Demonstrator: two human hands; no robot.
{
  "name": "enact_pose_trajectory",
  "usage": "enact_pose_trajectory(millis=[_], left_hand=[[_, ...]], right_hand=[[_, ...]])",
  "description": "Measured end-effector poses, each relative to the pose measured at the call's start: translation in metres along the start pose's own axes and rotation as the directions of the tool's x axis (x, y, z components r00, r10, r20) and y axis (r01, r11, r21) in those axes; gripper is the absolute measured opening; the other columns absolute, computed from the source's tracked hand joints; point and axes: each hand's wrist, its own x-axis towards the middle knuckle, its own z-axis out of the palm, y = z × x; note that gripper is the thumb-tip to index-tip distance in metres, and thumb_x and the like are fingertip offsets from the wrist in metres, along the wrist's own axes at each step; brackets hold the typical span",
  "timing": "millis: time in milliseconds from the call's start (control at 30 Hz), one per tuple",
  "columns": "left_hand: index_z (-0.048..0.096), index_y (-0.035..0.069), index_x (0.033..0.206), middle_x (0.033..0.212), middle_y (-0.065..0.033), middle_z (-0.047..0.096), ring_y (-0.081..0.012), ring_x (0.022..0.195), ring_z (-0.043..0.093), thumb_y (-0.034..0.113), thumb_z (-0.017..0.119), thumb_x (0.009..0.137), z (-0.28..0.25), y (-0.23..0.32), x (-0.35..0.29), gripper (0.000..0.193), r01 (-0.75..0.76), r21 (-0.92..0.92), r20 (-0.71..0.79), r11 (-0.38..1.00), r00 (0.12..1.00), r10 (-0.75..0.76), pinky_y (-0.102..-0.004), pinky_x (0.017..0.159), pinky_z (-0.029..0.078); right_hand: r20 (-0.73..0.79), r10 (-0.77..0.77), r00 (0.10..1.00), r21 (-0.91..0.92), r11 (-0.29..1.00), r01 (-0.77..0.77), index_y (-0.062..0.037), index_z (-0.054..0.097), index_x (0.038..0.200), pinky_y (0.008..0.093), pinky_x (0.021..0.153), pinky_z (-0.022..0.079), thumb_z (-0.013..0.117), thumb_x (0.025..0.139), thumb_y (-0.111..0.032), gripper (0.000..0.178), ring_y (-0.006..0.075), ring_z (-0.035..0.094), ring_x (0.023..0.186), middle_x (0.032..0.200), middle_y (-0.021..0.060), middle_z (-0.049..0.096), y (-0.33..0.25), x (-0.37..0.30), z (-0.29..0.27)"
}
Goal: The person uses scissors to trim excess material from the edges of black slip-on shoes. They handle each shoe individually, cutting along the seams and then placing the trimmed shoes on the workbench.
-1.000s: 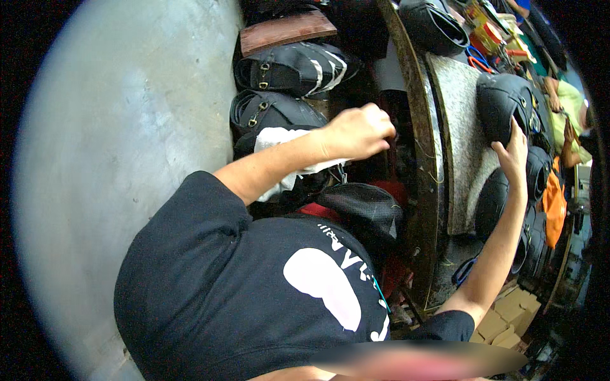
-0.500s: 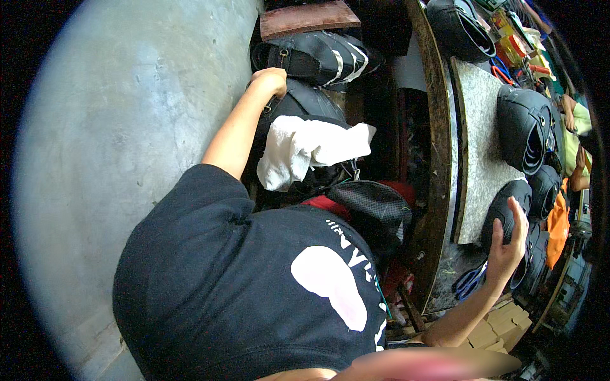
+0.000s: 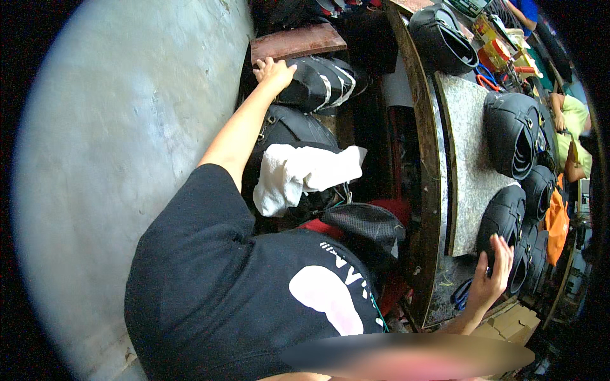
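My left hand (image 3: 274, 73) reaches away from me, its fingers spread over the near end of a black bag-like piece with white stripes (image 3: 318, 82). It seems to touch that piece, beside a reddish-brown board (image 3: 297, 42). Nearer to me lies another black piece with metal fittings (image 3: 295, 127), partly covered by a white cloth (image 3: 298, 174). At the right, my right hand (image 3: 492, 276) has its fingers stretched out and holds nothing visible. It is next to a rounded black piece (image 3: 502, 216) on the bench; I cannot tell whether they touch.
Along the right runs a workbench with a speckled grey slab (image 3: 470, 159). On it sit several rounded black pieces (image 3: 515, 133), red-and-blue-handled scissors (image 3: 487, 77) and an orange cloth (image 3: 557, 222). Beyond, another person (image 3: 575, 127) works. Grey concrete floor (image 3: 127, 159) lies at left.
My left hand has left the nearer black piece for the farther striped one, its fingers now spread. My right hand has come lower in the picture. The whole view has shifted slightly.
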Motion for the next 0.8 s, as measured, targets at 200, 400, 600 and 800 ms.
enact_pose_trajectory(millis=[200, 400, 600, 800], left_hand=[[0.029, 0.013, 0.156, 0.165, -0.0152, 0.015, -0.0338, 0.153, 0.011, 0.066, 0.037, 0.097, 0.04, -0.041, 0.057, 0.08, -0.224, -0.105, 0.007, 0.969, 0.974, 0.226, -0.0534, 0.122, 0.014], [0.029, 0.015, 0.156, 0.165, -0.0152, 0.016, -0.0389, 0.151, 0.015, 0.073, 0.054, 0.085, 0.023, -0.034, 0.081, 0.096, -0.241, -0.196, 0.121, 0.951, 0.956, 0.267, -0.0572, 0.121, 0.015], [0.027, 0.021, 0.157, 0.166, -0.0103, 0.016, -0.033, 0.153, 0.012, 0.063, 0.075, 0.071, -0.002, 0.023, 0.04, 0.107, -0.833, 0.015, 0.03, 0.553, 0.553, 0.832, -0.0652, 0.118, 0.013], [0.028, 0.018, 0.156, 0.158, -0.0113, 0.033, -0.0325, 0.147, 0.028, 0.07, 0.07, 0.071, 0.018, 0.068, 0.017, 0.109, -0.879, 0.007, 0.132, 0.476, 0.473, 0.871, -0.0621, 0.116, 0.02]], right_hand=[[0.038, 0.189, 0.981, 0.008, 0.982, -0.19, 0.0007, 0.062, 0.125, 0.052, 0.113, 0.034, 0.06, 0.09, -0.003, 0.035, 0.0315, 0.061, 0.117, 0.118, 0.0131, 0.068, -0.001, -0.046, -0.006], [0.039, 0.309, 0.95, 0.006, 0.951, -0.31, 0.0003, 0.061, 0.128, 0.0518, 0.114, 0.032, 0.057, 0.093, -0.004, 0.035, 0.0297, 0.061, 0.116, 0.119, 0.0133, 0.069, -0.002, -0.073, -0.018], [0.014, 0.321, 0.947, 0.011, 0.947, -0.321, 0.0002, 0.061, 0.128, 0.0514, 0.115, 0.03, 0.057, 0.093, -0.003, 0.035, 0.0282, 0.062, 0.114, 0.116, 0.0132, 0.07, -0.004, -0.069, -0.021], [-0.024, 0.275, 0.961, 0.004, 0.961, -0.275, -0.0006, 0.062, 0.128, 0.0512, 0.115, 0.029, 0.059, 0.091, 0.0, 0.037, 0.0266, 0.063, 0.112, 0.114, 0.0121, 0.071, -0.006, -0.059, -0.017]])
